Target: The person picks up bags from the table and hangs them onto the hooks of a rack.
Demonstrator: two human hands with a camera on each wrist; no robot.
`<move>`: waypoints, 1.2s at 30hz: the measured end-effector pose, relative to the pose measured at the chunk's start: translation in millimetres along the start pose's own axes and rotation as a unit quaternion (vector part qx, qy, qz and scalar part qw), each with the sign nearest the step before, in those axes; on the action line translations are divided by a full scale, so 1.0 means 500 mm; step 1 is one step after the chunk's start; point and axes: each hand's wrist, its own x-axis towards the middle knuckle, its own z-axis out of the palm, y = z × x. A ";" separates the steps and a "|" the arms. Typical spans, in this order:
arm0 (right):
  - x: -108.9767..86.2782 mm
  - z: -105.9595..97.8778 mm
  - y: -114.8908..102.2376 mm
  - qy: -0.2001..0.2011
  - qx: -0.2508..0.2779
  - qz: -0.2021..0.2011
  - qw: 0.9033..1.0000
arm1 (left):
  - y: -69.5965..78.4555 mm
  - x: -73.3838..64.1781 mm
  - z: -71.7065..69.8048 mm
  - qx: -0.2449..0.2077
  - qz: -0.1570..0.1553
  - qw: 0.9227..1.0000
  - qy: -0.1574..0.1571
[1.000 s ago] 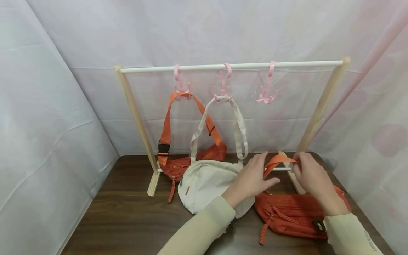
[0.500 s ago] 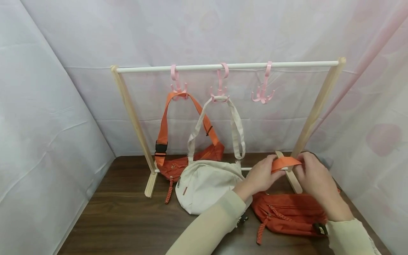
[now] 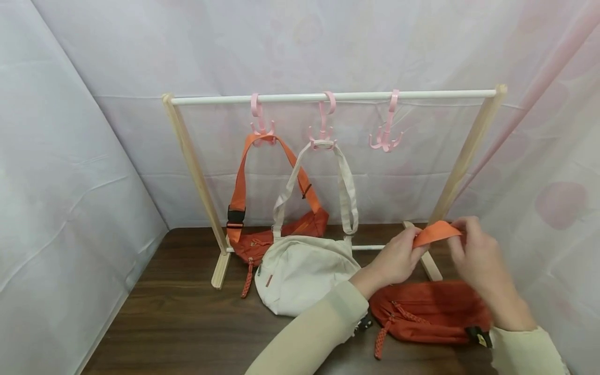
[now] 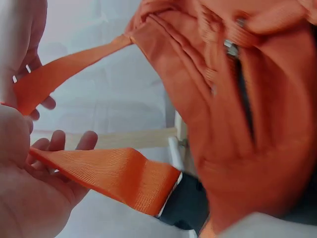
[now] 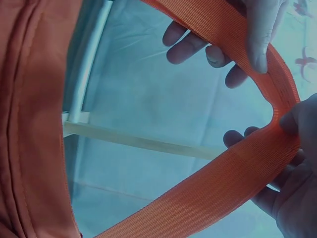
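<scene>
An orange strap point(image 3: 437, 233) stretches in an arch between my two hands, above a rust-red waist bag point(image 3: 431, 312) lying at the table's right. My left hand point(image 3: 396, 258) pinches the strap's left part, and my right hand point(image 3: 483, 258) grips its right part. Close up, the left wrist view shows the strap point(image 4: 138, 181) running to a black buckle point(image 4: 183, 203) beside the bag's zipped body point(image 4: 262, 114). In the right wrist view the strap point(image 5: 213, 193) bends into a loop, thumbs on its outer face and fingers curled beneath.
A wooden rack with a white rail point(image 3: 211, 99) stands behind. From its pink hooks point(image 3: 263, 127) hang another rust-red bag point(image 3: 304, 225) and a cream bag point(image 3: 304, 276). A third pink hook point(image 3: 386, 136) at right bears no bag. The dark table point(image 3: 164, 317) extends left.
My left hand has moved right and its spread thumb has come in onto the strap. Both hands have lifted the strap slightly and shifted it right.
</scene>
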 end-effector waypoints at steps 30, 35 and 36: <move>0.038 -0.088 -0.087 0.135 0.059 -0.049 0.988 | 0.120 -0.004 -0.100 -0.065 0.065 0.992 0.092; 0.044 -0.092 -0.095 0.126 0.060 -0.056 0.989 | 0.127 -0.010 -0.130 -0.071 0.087 0.987 0.115; 0.046 -0.093 -0.097 0.123 0.059 -0.056 0.989 | 0.127 -0.011 -0.136 -0.073 0.090 0.986 0.117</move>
